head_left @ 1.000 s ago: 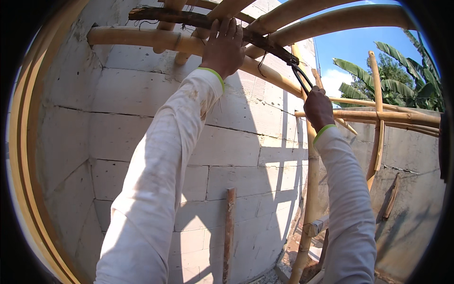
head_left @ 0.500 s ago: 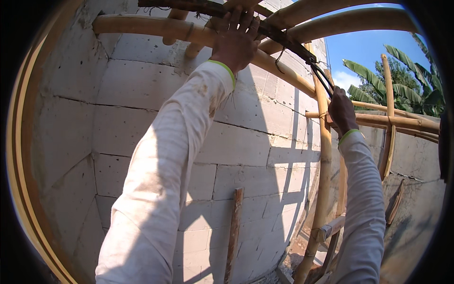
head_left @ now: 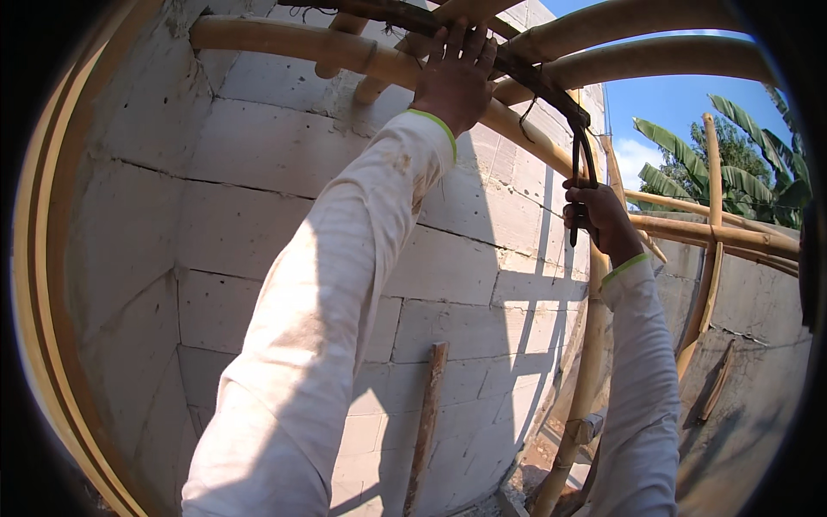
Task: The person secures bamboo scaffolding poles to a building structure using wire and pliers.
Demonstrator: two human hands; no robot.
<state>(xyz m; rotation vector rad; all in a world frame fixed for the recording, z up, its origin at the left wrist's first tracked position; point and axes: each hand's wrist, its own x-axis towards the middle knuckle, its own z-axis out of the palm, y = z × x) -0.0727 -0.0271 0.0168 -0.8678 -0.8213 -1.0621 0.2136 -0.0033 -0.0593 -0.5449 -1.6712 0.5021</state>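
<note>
A dark, rough bar [head_left: 536,76] with thin wire loops hanging from it runs across the bamboo poles overhead. My left hand [head_left: 455,82] lies against it with the fingers spread, the wrist in front of a thick bamboo pole [head_left: 297,45]. My right hand [head_left: 603,215] grips the handles of dark metal pincers [head_left: 587,155], held nearly upright below the bar's right end. The head of the pincers is up against that end; I cannot make out what its jaws have between them.
Pale block walls [head_left: 448,267] stand ahead and to the left. A bamboo upright [head_left: 588,362] rises below my right hand, with a wooden strip [head_left: 425,426] leaning on the wall. More bamboo poles [head_left: 715,234] cross at right, before banana leaves [head_left: 745,185] and a grey wall [head_left: 749,379].
My right hand has swung the pincers' handles down and left, from slanting to nearly upright. My left hand keeps its place on the bar. The whole view has shifted slightly.
</note>
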